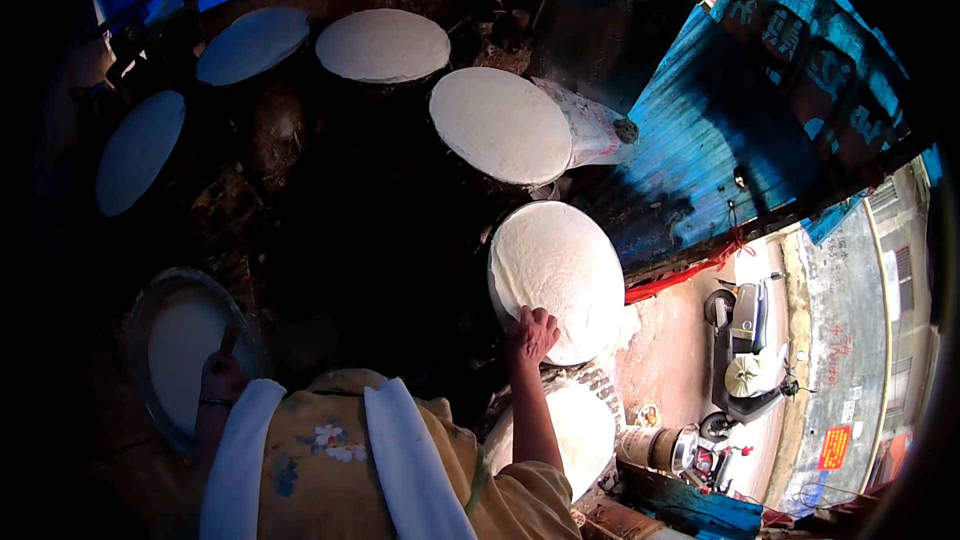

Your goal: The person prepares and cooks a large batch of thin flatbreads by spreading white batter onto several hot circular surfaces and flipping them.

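My left hand (222, 376) is wrapped around a short wooden handle (229, 339). What the handle leads to is too dark to make out. Beneath that hand stands a wide basin (142, 360) with smooth white matter (182, 345) inside. On the right, my right hand (535, 334) rests with bent fingers on the lower part of a round tray of white, paste-like material (559, 270). Its fingertips touch the wrinkled surface, and whether they pinch any of it is unclear. Another round white surface (574, 431) lies under my right forearm.
More white rounds (501, 126) (382, 45) (253, 45) (140, 152) curve around the dark middle. A blue corrugated sheet (697, 135) stands at right, with red cloth (686, 275) along its edge. Beyond are a parked scooter (742, 349) and a cylindrical container (652, 448).
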A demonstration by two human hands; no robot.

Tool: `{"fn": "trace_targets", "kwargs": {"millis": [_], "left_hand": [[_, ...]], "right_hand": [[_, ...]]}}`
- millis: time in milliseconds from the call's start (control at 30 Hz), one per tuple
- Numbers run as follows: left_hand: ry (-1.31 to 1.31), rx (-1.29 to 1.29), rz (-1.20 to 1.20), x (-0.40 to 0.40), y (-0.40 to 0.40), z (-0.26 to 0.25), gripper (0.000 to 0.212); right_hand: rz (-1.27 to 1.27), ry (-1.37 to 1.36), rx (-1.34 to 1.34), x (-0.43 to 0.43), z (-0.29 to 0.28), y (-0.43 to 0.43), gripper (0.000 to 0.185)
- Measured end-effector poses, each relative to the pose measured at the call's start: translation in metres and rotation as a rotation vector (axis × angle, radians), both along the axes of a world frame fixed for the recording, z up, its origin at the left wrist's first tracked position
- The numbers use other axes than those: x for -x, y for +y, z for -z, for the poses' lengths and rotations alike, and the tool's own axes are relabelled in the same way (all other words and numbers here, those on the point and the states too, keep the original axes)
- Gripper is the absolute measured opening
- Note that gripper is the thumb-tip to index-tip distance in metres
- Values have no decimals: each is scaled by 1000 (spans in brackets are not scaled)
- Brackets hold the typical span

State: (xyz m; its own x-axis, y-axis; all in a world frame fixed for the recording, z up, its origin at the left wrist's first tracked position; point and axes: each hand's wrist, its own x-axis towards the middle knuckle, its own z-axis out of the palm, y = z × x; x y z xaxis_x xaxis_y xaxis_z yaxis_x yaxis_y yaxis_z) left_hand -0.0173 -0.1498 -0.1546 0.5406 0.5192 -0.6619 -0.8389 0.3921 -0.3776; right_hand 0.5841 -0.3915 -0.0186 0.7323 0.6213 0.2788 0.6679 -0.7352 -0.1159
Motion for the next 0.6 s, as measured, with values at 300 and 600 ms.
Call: {"fn": "trace_targets", "kwargs": {"millis": [300, 600], "left_hand": [[227, 225, -245, -14, 27, 22, 8], [-757, 535, -660, 74, 65, 119, 13]], "right_hand": [[20, -287, -181, -107, -100, 20, 8], [480, -245, -836, -166, -161, -86, 14]]}}
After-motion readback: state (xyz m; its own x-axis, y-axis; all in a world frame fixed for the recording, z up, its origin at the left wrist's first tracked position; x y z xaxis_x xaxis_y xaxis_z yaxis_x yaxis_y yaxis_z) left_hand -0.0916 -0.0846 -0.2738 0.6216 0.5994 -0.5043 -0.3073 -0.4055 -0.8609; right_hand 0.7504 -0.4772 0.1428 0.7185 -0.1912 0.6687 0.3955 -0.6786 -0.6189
